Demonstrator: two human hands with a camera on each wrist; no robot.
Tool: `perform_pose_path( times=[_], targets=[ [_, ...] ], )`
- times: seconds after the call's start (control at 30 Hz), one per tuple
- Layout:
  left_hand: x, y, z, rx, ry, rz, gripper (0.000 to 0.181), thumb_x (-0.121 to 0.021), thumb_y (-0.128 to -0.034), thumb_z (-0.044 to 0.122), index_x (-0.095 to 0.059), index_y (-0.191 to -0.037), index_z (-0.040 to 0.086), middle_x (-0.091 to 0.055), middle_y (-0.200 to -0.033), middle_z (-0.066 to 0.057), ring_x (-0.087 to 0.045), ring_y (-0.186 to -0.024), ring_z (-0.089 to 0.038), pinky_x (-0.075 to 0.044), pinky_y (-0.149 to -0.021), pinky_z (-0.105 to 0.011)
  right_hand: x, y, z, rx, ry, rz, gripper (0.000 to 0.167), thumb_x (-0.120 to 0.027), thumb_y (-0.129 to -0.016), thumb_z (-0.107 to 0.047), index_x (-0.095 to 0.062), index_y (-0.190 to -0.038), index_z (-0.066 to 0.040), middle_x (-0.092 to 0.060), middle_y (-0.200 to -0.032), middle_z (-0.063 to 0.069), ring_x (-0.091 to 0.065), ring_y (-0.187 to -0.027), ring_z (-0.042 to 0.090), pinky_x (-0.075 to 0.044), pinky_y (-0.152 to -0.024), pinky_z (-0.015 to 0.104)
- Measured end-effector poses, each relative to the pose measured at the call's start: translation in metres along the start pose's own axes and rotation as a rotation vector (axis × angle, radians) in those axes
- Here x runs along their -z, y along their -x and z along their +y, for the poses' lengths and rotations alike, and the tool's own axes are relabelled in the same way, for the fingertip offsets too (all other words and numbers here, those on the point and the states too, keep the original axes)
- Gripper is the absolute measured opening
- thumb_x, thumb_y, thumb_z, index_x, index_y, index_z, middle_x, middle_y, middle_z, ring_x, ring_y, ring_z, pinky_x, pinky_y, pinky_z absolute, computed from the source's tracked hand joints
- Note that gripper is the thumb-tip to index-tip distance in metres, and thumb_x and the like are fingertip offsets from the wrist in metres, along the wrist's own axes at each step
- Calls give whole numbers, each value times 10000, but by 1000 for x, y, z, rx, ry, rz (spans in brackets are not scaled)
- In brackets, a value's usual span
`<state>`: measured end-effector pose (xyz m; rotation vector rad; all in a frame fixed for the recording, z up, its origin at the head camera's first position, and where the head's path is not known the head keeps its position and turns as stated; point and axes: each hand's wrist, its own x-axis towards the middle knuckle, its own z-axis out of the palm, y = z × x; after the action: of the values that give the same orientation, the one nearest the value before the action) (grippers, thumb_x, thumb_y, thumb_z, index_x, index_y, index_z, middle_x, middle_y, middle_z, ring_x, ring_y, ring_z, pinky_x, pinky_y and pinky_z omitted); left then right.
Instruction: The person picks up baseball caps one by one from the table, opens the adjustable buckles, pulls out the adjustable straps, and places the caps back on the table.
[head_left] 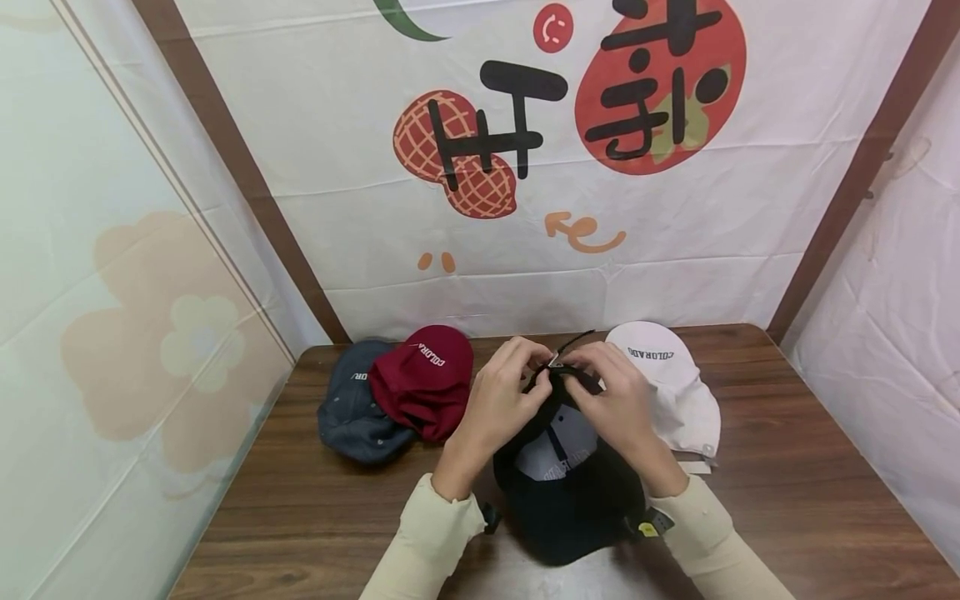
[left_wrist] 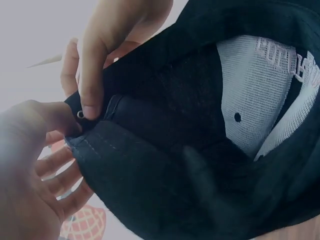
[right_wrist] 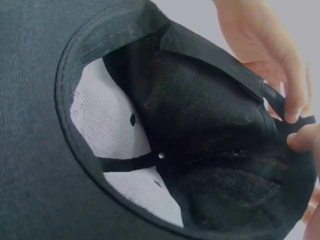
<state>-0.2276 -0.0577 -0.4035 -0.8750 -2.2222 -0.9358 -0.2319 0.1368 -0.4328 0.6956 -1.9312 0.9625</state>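
Observation:
A black baseball cap point(head_left: 570, 508) hangs between my hands, brim toward me, its hollow inside with pale front lining point(left_wrist: 255, 90) facing up at me. Thumb and fingers of my left hand point(head_left: 498, 396) pinch the back strap point(right_wrist: 275, 102) of the cap beside a small metal buckle point(head_left: 553, 361). My right hand point(head_left: 618, 396) pinches the same strap just right of the buckle. A thin loose strap end point(head_left: 579, 339) sticks up between the hands. In the left wrist view a small metal ring point(left_wrist: 80, 114) shows at the fingertips.
At the left on the wooden table point(head_left: 795, 467) lie a dark blue cap point(head_left: 360, 417) and a maroon cap point(head_left: 427, 379) overlapping it. A white cap point(head_left: 660, 367) lies behind my right hand. A printed white cloth point(head_left: 360, 242) hangs behind the table.

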Motion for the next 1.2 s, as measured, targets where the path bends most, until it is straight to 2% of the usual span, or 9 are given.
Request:
perform_pose_path(
  times=[0.27,0.53,0.87,1.03,1.2],
  targets=[
    [-1,-1,3,-24,3,13,178,-722,-964,16,-758,-1127,81,-691,-1093,-59,-672,-912,-190,-599,-785,-275,0,-1,-4,25,30,-8,174,-828,-849,-39,-772,-1007,-88,-758,-995,41,-668,-879,201,-507,-729,248],
    [-1,-1,1,-18,48,12,50,-699,-978,38,-719,-1021,53,-689,-1036,-67,-679,-878,-167,-617,-768,-276,-1,0,-3,23,33,23,152,-829,-839,-26,-780,-965,-97,-775,-959,34,-676,-895,215,-513,-722,249],
    [-2,-1,-3,-44,80,30,93,-643,-1015,80,-716,-989,29,-690,-1015,-76,-675,-848,-171,-606,-762,-244,-2,-1,-4,33,14,35,159,-838,-832,-21,-783,-962,-94,-779,-947,40,-666,-869,216,-500,-719,259],
    [-3,-1,-3,-54,76,54,24,-692,-968,19,-704,-977,37,-690,-1002,-73,-673,-837,-165,-600,-744,-228,-2,-1,-3,36,15,39,172,-836,-821,-8,-781,-961,-92,-777,-939,41,-665,-866,220,-494,-722,272],
    [-4,-1,-2,-67,64,84,163,-750,-895,-58,-686,-960,78,-687,-980,-63,-669,-815,-151,-605,-713,-252,-2,-1,-3,37,12,39,164,-832,-825,-21,-780,-962,-95,-775,-938,38,-671,-879,225,-487,-730,284]
  ],
)
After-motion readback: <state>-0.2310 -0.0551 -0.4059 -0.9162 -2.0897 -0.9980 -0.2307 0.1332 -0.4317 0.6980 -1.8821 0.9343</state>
